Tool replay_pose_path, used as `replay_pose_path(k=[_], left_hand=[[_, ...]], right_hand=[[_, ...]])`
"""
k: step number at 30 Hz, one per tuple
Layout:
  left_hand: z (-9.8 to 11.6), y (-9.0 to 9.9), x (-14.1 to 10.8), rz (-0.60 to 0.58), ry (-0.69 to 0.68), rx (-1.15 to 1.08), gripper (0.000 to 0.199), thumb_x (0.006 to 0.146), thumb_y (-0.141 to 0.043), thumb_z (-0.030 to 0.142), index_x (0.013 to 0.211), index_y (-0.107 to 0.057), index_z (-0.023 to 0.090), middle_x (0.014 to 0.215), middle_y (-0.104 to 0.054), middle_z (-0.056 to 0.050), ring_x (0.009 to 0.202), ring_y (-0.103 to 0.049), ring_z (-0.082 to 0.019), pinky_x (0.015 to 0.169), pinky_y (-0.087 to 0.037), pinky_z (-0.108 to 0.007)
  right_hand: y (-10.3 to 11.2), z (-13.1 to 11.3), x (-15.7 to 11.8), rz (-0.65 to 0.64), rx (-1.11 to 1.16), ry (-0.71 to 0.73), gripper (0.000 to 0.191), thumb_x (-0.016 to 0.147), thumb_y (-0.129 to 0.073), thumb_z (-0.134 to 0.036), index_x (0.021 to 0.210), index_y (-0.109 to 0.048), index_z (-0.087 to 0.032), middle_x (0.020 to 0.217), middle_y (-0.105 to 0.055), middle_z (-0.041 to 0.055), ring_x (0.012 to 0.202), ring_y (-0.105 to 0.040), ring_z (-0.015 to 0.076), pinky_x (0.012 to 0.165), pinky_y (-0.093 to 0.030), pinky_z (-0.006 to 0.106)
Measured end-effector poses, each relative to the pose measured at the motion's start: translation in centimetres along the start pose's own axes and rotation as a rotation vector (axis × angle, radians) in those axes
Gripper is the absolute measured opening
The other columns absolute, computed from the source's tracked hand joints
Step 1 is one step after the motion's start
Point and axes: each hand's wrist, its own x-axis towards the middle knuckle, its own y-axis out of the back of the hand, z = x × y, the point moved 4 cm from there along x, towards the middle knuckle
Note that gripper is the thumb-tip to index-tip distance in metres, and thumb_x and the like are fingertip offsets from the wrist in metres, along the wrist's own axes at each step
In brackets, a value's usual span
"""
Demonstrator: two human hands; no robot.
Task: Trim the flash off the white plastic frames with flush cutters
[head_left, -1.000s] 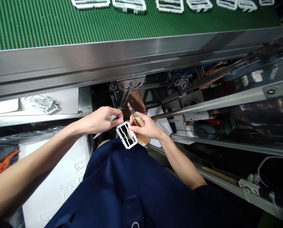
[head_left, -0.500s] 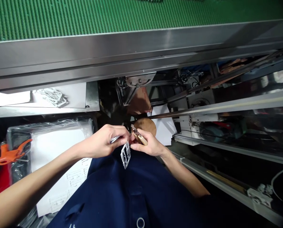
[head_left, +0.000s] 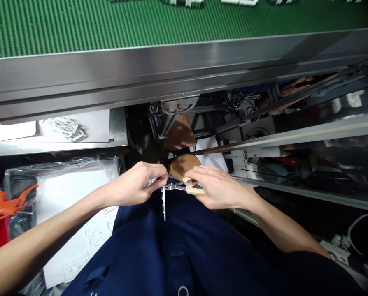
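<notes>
My left hand is closed, pinching a thin white plastic part that hangs edge-on in front of my dark blue clothing. A small pale, shiny piece also shows between its fingers; I cannot make out what it is. In my right hand is a pair of nippers with cream handles. Their metal jaws point left and meet the top of the white part close to my left fingertips. Whether the jaws are closed on the plastic is too small to tell.
A green ribbed conveyor belt with several white parts at its far edge runs behind a metal rail. More white parts lie on a shelf at left. An orange-handled tool sits beside paper-covered plastic. A round brown stool top is below.
My right hand has swung outward and turned the nippers from upright to pointing left at the white part. The part has turned edge-on. White parts have come into view on the belt.
</notes>
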Motion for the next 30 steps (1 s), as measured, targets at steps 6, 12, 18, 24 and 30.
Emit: replay_pose_path(k=[6,12,18,24,30], left_hand=[[0.3,-0.2,0.2,0.013,-0.011,-0.010,0.015,0.084,-0.045,0.007,0.072,-0.050,0.016,0.068,-0.050,0.002,0.060,-0.042,-0.012,0.057,-0.032,-0.023],[-0.3,-1.0,0.3,-0.001,-0.009,-0.048,0.014,0.085,-0.046,0.009,0.073,-0.051,0.016,0.069,-0.051,0.002,0.061,-0.043,-0.012,0.057,-0.034,-0.022],[-0.7,-1.4,0.1,0.047,0.023,-0.074,0.016,0.090,-0.045,0.017,0.076,-0.053,0.015,0.071,-0.052,0.001,0.062,-0.046,-0.012,0.058,-0.035,-0.023],[-1.1,-1.0,0.1,0.087,0.096,-0.157,0.019,0.091,-0.046,0.024,0.076,-0.054,0.015,0.071,-0.054,0.001,0.064,-0.048,-0.013,0.059,-0.036,-0.025],[-1.8,-1.1,0.1,0.087,0.161,-0.469,0.020,0.089,-0.053,0.030,0.076,-0.057,0.015,0.077,-0.061,-0.003,0.072,-0.056,-0.018,0.066,-0.043,-0.028]], right_hand=[[1.7,-0.2,0.4,-0.055,-0.201,0.061,0.017,0.072,-0.051,-0.017,0.088,-0.055,-0.019,0.079,-0.058,0.0037,0.070,-0.052,0.0178,0.063,-0.030,0.028],[2.9,-0.3,1.7,-0.128,-0.221,0.113,0.009,0.064,-0.050,-0.014,0.071,-0.052,-0.020,0.060,-0.052,0.0001,0.050,-0.041,0.0129,0.051,-0.018,0.027],[2.5,1.4,1.7,-0.176,0.022,0.099,0.009,0.064,-0.050,-0.010,0.062,-0.049,-0.019,0.052,-0.045,-0.0042,0.047,-0.031,0.0087,0.049,-0.018,0.025],[-1.6,3.7,2.0,0.016,0.647,-0.009,0.015,0.077,-0.060,-0.030,0.079,-0.051,-0.018,0.074,-0.054,-0.0012,0.064,-0.047,0.0103,0.058,-0.035,0.022],[-8.6,0.5,4.6,0.172,1.352,0.146,0.032,0.072,-0.070,-0.030,0.093,-0.050,-0.018,0.083,-0.056,0.0014,0.076,-0.055,0.0144,0.073,-0.044,0.028]])
